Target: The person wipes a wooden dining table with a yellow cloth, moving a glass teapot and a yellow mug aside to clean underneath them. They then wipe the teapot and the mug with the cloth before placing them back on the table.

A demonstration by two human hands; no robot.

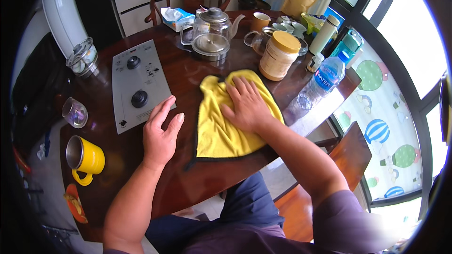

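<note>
A yellow cloth with a dark edging point(215, 130) lies spread and slightly rumpled on the dark wooden table point(169, 197). Flat on the cloth's upper right part rests my right hand point(247, 104), palm down with the fingers somewhat apart. My left hand point(160, 130) is to the left of the cloth, holding nothing, its thumb apart from the fingers. Its fingertips overlap the near right corner of a grey panel with two black knobs point(136, 77); whether they touch it I cannot tell.
Beyond the cloth stand a glass kettle point(212, 35), a tissue pack point(178, 19) and a yellow-lidded jar point(280, 55). A water bottle point(321, 81) is at the right. Leftward are a drinking glass point(75, 113), a yellow mug point(92, 157) and an orange dish point(73, 197) at the table's edge.
</note>
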